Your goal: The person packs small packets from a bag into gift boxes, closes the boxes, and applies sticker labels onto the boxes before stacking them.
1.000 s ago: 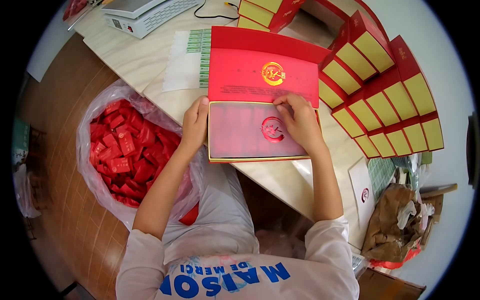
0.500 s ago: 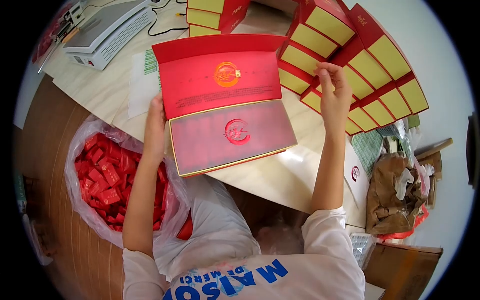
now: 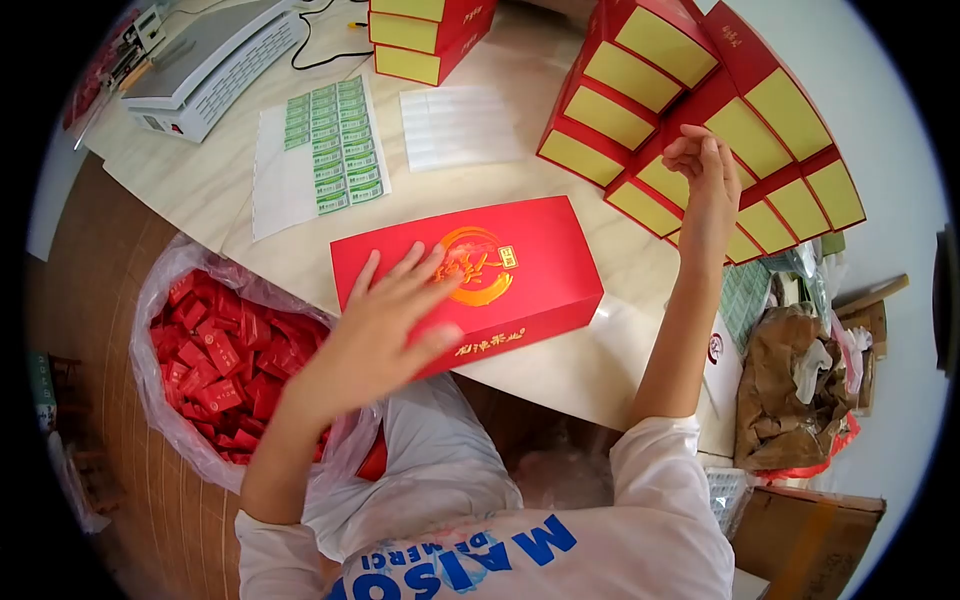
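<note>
A red gift box (image 3: 560, 245) with a gold round emblem and gold lettering lies closed at the table's front edge. Across the left part of its lid rests my left hand (image 3: 395, 325), fingers spread and slightly blurred. My right hand (image 3: 705, 165) is raised to the right of the box, in front of the stacked boxes. Its fingers are curled in; whatever they may hold is too small or hidden. Behind the box lies a sheet of green labels (image 3: 335, 145), with part of its backing bare.
Stacked red-and-yellow boxes (image 3: 785, 120) stand at the right, and a smaller stack (image 3: 410, 35) at the back. A white sheet (image 3: 460, 128) and a grey device (image 3: 205, 75) lie on the table (image 3: 230, 200). A plastic bag (image 3: 150, 370) of small red packets stands at the left.
The box's flap has swung down, covering its frosted inner sheet. My left hand moved from the box's side onto the lid. My right hand shifted slightly right, and its fingers curled more.
</note>
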Motion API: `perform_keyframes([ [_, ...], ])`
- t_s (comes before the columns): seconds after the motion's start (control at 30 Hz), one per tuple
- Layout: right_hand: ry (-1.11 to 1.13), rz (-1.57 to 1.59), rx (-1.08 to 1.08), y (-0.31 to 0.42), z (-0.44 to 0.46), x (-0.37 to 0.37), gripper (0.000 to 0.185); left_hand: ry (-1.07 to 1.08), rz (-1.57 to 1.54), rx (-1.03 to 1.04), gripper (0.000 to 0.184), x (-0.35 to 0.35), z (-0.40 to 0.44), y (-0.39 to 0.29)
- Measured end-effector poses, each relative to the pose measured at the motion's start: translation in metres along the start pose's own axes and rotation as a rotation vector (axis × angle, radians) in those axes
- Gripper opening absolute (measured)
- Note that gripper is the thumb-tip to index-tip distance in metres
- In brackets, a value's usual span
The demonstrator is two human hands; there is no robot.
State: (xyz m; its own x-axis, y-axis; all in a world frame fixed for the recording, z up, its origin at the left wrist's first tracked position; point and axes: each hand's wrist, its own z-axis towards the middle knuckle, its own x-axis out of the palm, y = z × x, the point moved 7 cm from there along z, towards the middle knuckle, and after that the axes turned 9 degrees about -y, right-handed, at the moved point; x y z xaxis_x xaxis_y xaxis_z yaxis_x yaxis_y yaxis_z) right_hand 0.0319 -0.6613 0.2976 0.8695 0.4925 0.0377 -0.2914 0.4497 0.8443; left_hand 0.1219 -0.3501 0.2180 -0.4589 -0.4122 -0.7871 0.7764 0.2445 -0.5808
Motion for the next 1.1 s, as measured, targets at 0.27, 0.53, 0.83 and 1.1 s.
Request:
perform_keyframes([
  [0.27, 0.236, -0.161, -0.051, -0.001, -0.028, 0.046, 0.027, -0.146, 0.538, 0.035, 0.075, 0.031, -0.009, -0.011],
  [0.53, 0.527, -0.308, -0.045, -0.019, -0.071, 0.112, 0.021, -0.129, 0.132, 0.142, 0.071, 0.013, -0.026, -0.008],
  [0.83, 0.861, -1.06, -0.246, -0.123, -0.057, 0.241, 0.082, -0.403, -0.559, -0.052, 0.023, -0.032, -0.061, 0.017],
  [1.1, 1.011, -1.281, -0.331, -0.149, -0.085, 0.283, 0.045, -0.608, -0.875, -0.414, 0.017, -0.02, -0.126, 0.062],
])
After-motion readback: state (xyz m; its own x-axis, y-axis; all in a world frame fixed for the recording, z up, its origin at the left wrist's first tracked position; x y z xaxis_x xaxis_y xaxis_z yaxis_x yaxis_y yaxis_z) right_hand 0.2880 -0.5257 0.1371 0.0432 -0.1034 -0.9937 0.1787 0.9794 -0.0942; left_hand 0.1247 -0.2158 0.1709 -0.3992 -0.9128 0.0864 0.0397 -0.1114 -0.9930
